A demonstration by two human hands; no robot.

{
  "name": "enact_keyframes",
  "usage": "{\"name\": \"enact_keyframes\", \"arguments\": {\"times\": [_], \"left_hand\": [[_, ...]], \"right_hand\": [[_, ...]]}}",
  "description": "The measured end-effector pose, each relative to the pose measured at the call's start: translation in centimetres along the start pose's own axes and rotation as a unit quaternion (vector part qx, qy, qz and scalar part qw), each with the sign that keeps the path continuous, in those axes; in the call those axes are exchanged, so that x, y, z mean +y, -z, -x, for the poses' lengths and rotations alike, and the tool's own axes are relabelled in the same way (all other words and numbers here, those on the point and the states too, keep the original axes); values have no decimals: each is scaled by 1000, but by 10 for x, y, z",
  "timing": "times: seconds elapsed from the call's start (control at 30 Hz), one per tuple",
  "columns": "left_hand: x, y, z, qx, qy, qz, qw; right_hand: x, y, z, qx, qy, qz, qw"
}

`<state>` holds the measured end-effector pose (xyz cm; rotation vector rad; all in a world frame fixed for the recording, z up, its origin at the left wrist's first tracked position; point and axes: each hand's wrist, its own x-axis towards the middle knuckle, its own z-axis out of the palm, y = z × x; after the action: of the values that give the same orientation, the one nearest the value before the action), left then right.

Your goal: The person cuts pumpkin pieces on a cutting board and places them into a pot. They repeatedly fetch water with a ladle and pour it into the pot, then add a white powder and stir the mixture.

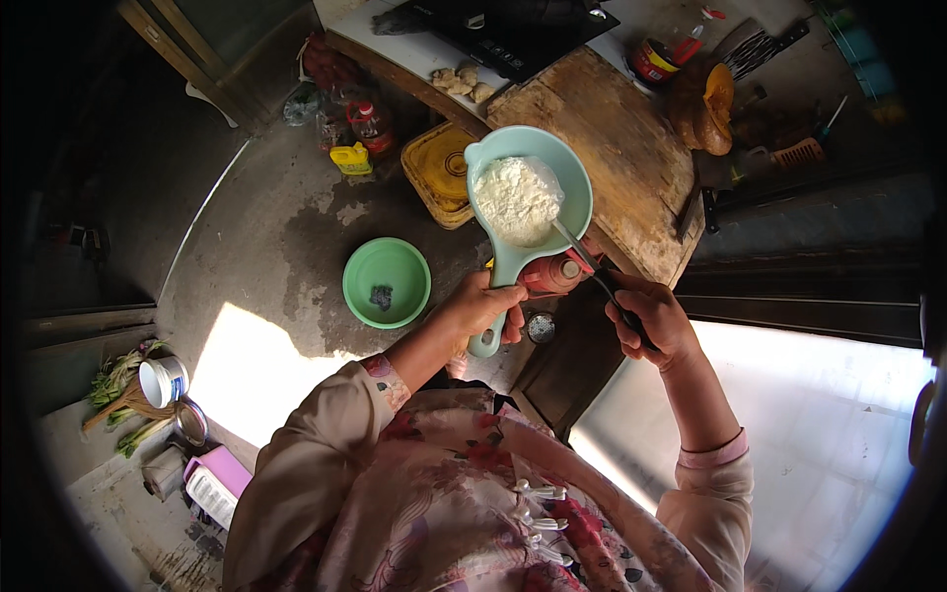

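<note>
My left hand (477, 312) is wrapped round the handle of a pale blue-green dipper (577, 178), held in front of me. White, flour-like powder (518, 200) is heaped in the dipper's bowl. In my closed right hand (655, 320) is a long utensil (584, 255) with a dark handle and a metal shaft. Its far end reaches into the dipper and meets the powder at the right side; the head is buried or too small to make out. Below the dipper, a red flask (552, 274) is partly covered by its handle.
A worn wooden board (617, 128) lies on the counter, with a knife (709, 210) at its right edge and a cut pumpkin (702, 107) behind. Ginger-like roots (462, 83) lie near a black cooktop (503, 39). A green basin (388, 283) and a yellow lidded bucket (436, 178) stand on the floor.
</note>
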<state>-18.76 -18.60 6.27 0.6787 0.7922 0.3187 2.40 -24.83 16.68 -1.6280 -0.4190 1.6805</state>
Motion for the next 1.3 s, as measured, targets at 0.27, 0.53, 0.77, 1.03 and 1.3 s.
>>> {"name": "enact_keyframes", "arguments": {"times": [0.27, 0.53, 0.77, 1.03, 1.3], "left_hand": [[-40, 15, 46, 64, -32, 73, 995], [-56, 34, 83, 73, -54, 81, 993], [-64, 53, 107, 99, -55, 31, 993], [-80, 96, 133, 56, -76, 111, 989], [-74, 121, 156, 37, -79, 139, 986]], "right_hand": [[19, -23, 44, -13, 198, 321, 926], [41, -53, 23, 89, 435, 705, 553], [81, -84, 7, -33, 197, 453, 869], [68, -145, 59, -61, 45, 173, 982], [96, -161, 56, 52, 410, 526, 744]]}}
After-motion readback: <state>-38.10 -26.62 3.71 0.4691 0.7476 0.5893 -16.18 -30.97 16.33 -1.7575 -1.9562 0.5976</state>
